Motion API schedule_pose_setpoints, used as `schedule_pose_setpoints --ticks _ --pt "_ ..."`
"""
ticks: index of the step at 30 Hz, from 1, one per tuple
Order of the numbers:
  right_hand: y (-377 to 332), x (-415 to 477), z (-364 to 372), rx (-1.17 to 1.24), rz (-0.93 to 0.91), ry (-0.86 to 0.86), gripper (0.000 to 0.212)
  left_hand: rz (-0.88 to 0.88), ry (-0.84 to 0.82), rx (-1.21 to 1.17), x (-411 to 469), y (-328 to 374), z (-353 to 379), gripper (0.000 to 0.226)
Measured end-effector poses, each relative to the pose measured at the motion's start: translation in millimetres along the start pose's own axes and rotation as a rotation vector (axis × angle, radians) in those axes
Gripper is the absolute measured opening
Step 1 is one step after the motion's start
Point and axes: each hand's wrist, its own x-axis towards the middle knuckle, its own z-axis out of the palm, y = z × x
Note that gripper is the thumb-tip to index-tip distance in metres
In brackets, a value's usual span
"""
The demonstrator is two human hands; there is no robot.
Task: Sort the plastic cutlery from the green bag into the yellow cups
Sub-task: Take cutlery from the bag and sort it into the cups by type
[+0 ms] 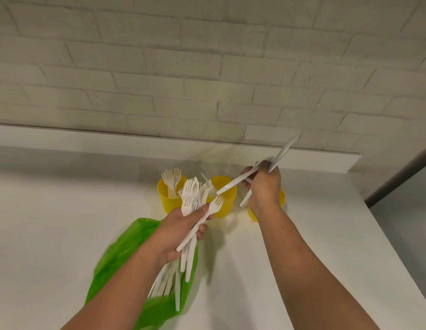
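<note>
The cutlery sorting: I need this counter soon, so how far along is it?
Partly done. The left yellow cup already holds a few forks. In hand: the left hand grips a big fork bundle and the right hand holds knives above the other cups. Those remain unsorted; whether the green bag holds more is unclear.

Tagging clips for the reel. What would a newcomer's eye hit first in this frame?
The left hand at centre, clutching a thick bundle of white forks above the green bag on the white counter. To its right, the right hand holds a few white knives over the row of three yellow cups; the leftmost cup already has forks standing in it.
</note>
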Motion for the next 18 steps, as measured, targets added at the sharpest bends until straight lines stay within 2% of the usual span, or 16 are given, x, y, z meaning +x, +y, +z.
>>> schedule_pose_setpoints --ticks 4,6,8,10,11,15,18 --pt "-2 -7 4 0.174 -0.015 -0.058 0.016 0.02 0.001 -0.058 3 -1 0 0.039" --pt "-4 -7 6 0.195 -0.03 -0.045 0.018 0.043 -0.029 -0.061 5 2 0 0.06" --pt "-3 -5 7 0.145 -0.052 -0.019 0.021 0.053 -0.04 -0.077 7 3 0 0.091" --pt "0 -2 10 0.076 -0.096 -0.027 0.023 0.069 -0.064 -0.125 9 4 -1 0.102" --pt "1 -2 12 0.028 -0.115 -0.038 0.025 0.076 -0.076 -0.152 9 5 -1 0.098" --pt "9 2 25 -0.087 -0.117 -0.077 0.04 0.09 -0.063 -0.164 8 9 1 0.047" --pt "14 6 37 0.027 -0.139 -0.14 0.039 0.097 -0.023 -0.125 4 14 2 0.041"
